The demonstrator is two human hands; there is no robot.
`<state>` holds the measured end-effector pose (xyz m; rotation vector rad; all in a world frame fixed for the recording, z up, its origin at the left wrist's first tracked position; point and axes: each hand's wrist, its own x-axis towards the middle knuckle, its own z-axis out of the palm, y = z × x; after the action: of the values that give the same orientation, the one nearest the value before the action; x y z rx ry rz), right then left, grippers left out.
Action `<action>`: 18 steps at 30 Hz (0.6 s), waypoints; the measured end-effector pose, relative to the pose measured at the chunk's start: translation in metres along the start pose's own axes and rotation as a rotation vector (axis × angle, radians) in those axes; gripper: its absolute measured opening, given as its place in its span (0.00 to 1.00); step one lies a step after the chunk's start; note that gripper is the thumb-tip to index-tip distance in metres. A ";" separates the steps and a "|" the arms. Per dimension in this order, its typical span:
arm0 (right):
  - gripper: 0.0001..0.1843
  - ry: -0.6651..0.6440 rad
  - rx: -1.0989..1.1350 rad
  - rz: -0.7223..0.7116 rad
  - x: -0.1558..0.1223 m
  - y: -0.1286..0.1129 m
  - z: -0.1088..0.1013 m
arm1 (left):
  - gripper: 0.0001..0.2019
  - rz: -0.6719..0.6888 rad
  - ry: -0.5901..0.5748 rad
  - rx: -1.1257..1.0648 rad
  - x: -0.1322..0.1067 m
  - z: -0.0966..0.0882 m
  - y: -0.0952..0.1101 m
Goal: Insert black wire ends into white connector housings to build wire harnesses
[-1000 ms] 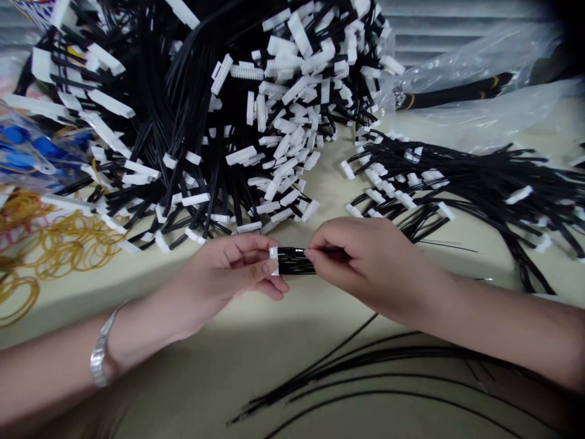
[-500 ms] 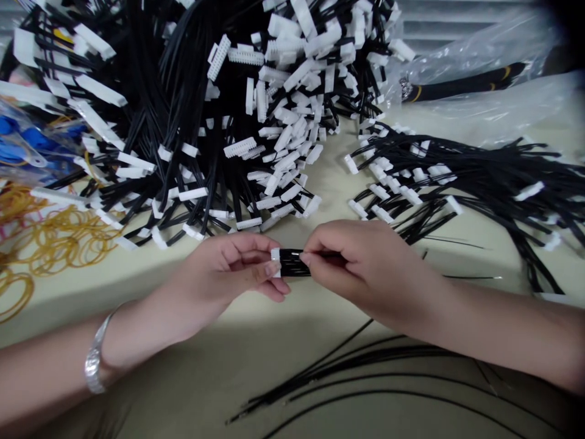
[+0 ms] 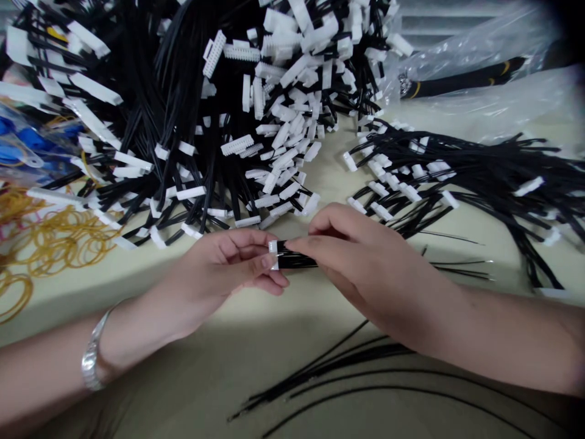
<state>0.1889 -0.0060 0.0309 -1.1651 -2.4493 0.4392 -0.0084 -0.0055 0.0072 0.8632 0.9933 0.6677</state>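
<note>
My left hand [image 3: 228, 268] pinches a small white connector [image 3: 273, 254] between thumb and fingers. A short fan of black wires [image 3: 295, 259] runs from that connector to the right. My right hand [image 3: 365, 262] is closed on those wires right beside the connector, its fingertips pressed against them. Both hands hover just above the pale tabletop [image 3: 228, 366] at the centre of the view. A silver bracelet [image 3: 91, 360] is on my left wrist.
A big heap of black harnesses with white connectors [image 3: 205, 110] fills the back left. A smaller bundle [image 3: 457, 177] lies at right. Loose black wires [image 3: 342, 366] lie in front of me. Yellow rubber bands [image 3: 55, 244] sit at left, clear plastic bags [image 3: 479, 79] at the back right.
My right hand has slid closer to the connector and its fingers now lie over the wires. The left hand keeps its pinch. The view has shifted down slightly.
</note>
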 end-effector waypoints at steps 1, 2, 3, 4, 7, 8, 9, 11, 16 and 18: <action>0.13 -0.006 -0.003 -0.018 -0.001 0.001 0.003 | 0.07 0.006 0.004 -0.007 0.001 0.000 -0.001; 0.11 0.003 -0.016 -0.027 -0.001 0.002 0.005 | 0.07 0.010 0.009 -0.012 0.001 0.000 -0.001; 0.09 0.016 -0.031 -0.019 0.000 0.003 0.006 | 0.07 0.010 0.014 -0.013 0.002 0.000 -0.002; 0.06 0.037 -0.045 -0.007 0.000 0.004 0.006 | 0.07 0.007 0.017 -0.014 0.002 0.000 -0.002; 0.03 0.088 -0.057 0.021 0.002 0.006 0.003 | 0.07 -0.005 0.017 -0.017 0.001 -0.001 -0.002; 0.03 0.093 -0.054 0.021 0.003 0.005 0.002 | 0.07 -0.006 0.016 -0.018 0.001 -0.001 -0.002; 0.03 0.089 -0.053 0.022 0.003 0.005 0.002 | 0.07 -0.003 0.016 -0.021 0.001 -0.001 -0.002; 0.03 0.077 -0.053 0.025 0.004 0.004 0.001 | 0.06 0.008 0.009 -0.027 0.000 -0.001 -0.002; 0.04 0.085 -0.024 0.040 0.004 0.006 0.002 | 0.06 0.018 -0.023 0.002 0.000 -0.002 -0.002; 0.03 0.086 0.019 0.063 0.005 0.008 0.003 | 0.06 0.019 -0.023 0.008 0.000 -0.002 -0.003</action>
<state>0.1902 0.0019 0.0262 -1.2304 -2.3360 0.4210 -0.0099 -0.0062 0.0043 0.8866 0.9688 0.6688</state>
